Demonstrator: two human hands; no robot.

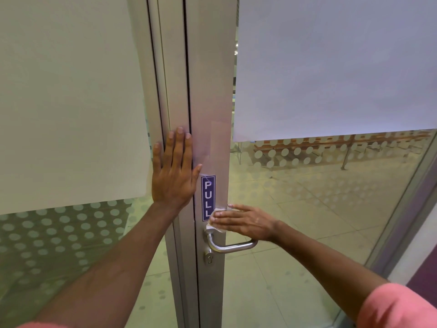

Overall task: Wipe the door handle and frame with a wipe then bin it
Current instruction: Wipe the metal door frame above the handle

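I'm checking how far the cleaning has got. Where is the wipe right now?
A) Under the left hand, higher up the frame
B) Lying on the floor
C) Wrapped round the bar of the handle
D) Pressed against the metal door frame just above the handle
D: the right hand presses the white wipe with straight fingers onto the door frame, above the handle; the left hand lies flat and bare higher up.

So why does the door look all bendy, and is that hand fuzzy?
Head view: the wide-angle lens bows the door frame; the right hand on the wipe looks slightly smeared, the left hand crisper; the light is soft and greenish.
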